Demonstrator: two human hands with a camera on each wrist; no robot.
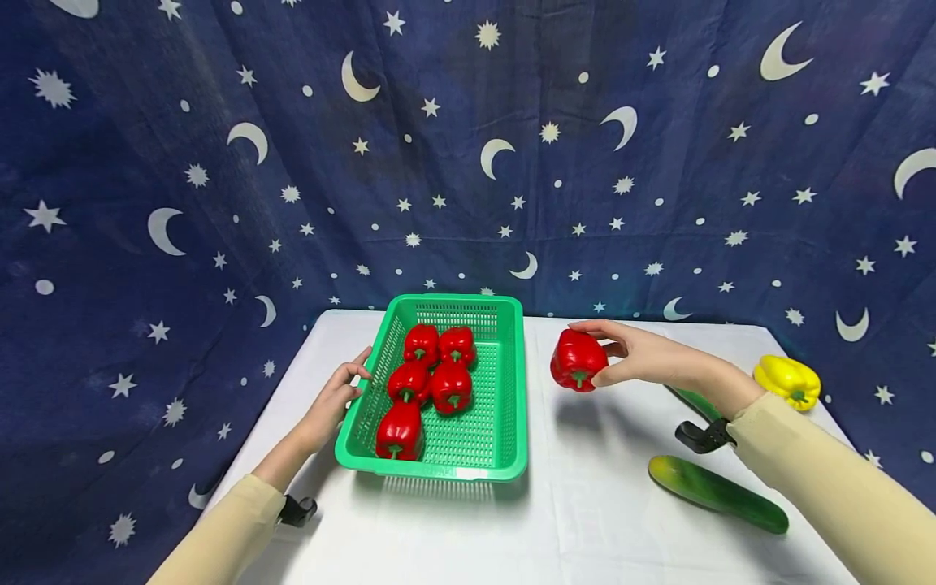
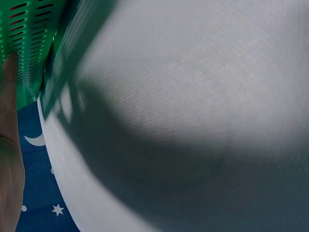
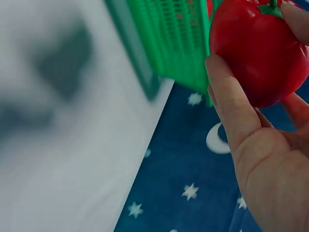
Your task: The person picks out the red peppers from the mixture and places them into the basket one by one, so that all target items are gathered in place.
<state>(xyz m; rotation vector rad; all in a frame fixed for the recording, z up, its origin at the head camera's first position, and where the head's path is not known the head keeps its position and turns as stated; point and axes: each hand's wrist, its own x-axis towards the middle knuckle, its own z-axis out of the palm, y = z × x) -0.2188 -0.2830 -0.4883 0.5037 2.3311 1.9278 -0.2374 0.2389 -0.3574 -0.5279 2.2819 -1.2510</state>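
A red bell pepper (image 1: 578, 359) is held above the table by my right hand (image 1: 647, 354), its thumb and fingers around the pepper's right side. In the right wrist view, the green stem of this bell pepper (image 3: 258, 53) points upward near the thumb. My left hand (image 1: 331, 408) touches the left side of a green plastic basket (image 1: 515, 390). From the left wrist, one finger (image 2: 9, 87) shows extended against the slotted basket wall (image 2: 29, 43). Several red bell peppers (image 1: 451, 386) lie in the basket, mostly along its left half.
A green cucumber (image 1: 717, 494) lies at the right front of the white table (image 1: 585, 520). Another green vegetable (image 1: 698, 402) is partly hidden behind the right forearm. Near the right edge sits a yellow bell pepper (image 1: 788, 382). A dark blue curtain (image 1: 439, 162) hangs behind the table.
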